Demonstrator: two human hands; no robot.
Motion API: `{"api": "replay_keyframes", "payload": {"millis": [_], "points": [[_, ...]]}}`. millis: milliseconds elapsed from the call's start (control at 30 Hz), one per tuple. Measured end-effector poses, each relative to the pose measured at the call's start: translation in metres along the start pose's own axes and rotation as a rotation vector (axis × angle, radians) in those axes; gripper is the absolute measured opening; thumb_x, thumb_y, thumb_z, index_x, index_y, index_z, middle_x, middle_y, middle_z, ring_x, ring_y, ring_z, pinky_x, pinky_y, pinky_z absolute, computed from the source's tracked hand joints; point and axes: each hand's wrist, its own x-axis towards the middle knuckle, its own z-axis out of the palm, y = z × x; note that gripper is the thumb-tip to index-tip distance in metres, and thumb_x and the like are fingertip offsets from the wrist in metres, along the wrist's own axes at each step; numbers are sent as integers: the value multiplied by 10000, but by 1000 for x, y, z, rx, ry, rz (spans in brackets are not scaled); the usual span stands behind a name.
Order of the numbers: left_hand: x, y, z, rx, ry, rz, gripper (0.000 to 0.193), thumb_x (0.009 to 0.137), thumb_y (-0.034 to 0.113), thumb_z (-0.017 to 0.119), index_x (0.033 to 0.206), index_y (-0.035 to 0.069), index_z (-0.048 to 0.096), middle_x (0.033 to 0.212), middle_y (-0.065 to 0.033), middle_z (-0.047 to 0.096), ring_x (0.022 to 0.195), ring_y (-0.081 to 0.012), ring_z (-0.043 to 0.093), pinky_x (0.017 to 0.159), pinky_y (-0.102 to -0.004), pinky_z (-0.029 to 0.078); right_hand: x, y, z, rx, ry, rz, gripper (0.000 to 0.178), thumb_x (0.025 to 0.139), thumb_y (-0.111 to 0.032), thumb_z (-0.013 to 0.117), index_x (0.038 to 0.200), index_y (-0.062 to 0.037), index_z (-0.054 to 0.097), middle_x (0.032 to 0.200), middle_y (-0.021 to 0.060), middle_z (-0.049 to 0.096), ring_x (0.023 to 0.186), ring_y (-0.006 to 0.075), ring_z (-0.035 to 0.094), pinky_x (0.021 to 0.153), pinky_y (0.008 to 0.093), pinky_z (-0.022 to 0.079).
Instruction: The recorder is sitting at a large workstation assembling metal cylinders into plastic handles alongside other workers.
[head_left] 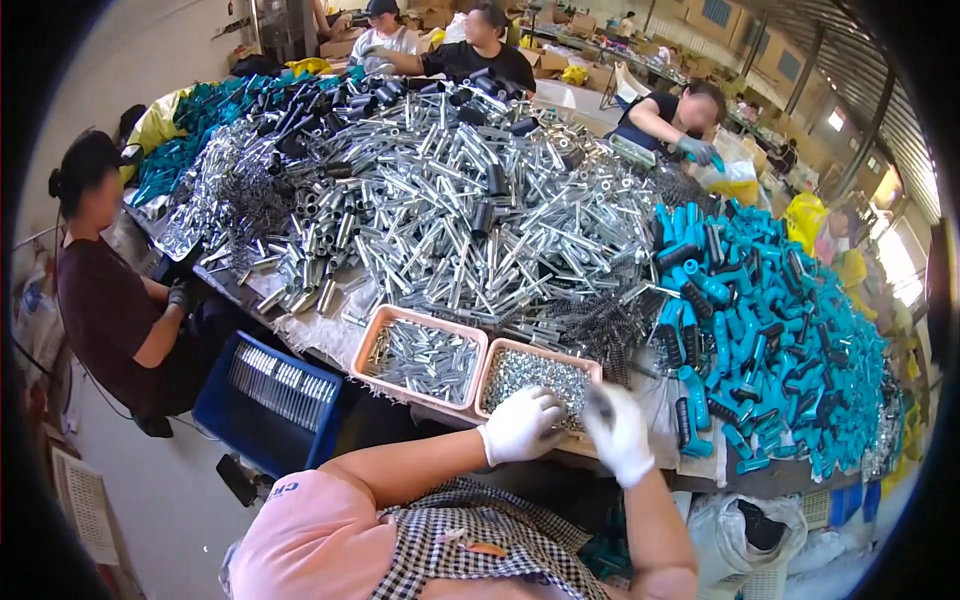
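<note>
My left hand (525, 425), in a white glove, is over the front edge of a pink bin (483, 390) of small shiny metal parts (535, 378). Its fingers are curled together, and whatever lies in them is hidden. Beside it, my right hand (620, 437), gloved in white with dark fingertips, is raised at the bin's right corner. Motion smears its fingers, so I cannot tell whether they hold anything. A second pink bin (362, 372), to the left, contains thin metal pins (425, 357).
Metal tubes (440, 230) are heaped across the table, with dark coil springs (605, 320) nearby. Teal and black handles (760, 340) pile up on the right. A blue crate (215, 405) of metal rods stands lower left. Co-workers sit around the table, one (105, 290) at left.
</note>
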Motion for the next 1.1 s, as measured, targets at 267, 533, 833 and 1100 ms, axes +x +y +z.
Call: {"api": "replay_keyframes", "payload": {"millis": [267, 533, 833, 1100], "points": [[-35, -15, -82, 55, 160, -128, 231, 757, 180, 758, 929, 54, 669, 982, -100, 669, 971, -287, 637, 881, -399, 498, 186, 42, 53, -635, -246, 122, 400, 890, -350, 596, 1147, -46, 644, 1149, 194, 647, 1066, 374, 613, 944, 456, 486], [-69, -48, -153, 101, 171, -322, 188, 770, 153, 742, 909, 41, 684, 928, -121, 684, 893, -301, 646, 825, -396, 518, 215, 43, 98, -981, -364, 193, 264, 877, -254, 611, 1083, -93, 647, 1043, 141, 691, 982, 330, 682, 842, 422, 553], [-61, -70, -177, 233, 158, -319, 199, 756, 179, 758, 887, 48, 685, 906, -107, 682, 876, -307, 642, 791, -408, 520, 204, 26, 101, -928, -165, -234, 325, 740, -312, 768, 966, -114, 646, 1045, 100, 613, 1022, 295, 573, 875, 434, 457], [-64, -102, -207, 620, 271, -811, 299, 823, 253, 677, 1046, 60, 628, 941, -169, 664, 906, -351, 652, 761, -460, 527, 213, 42, 105, -899, -359, -390, 294, 679, -281, 799, 900, -139, 667, 991, 100, 601, 1007, 306, 547, 919, 452, 422]]}}
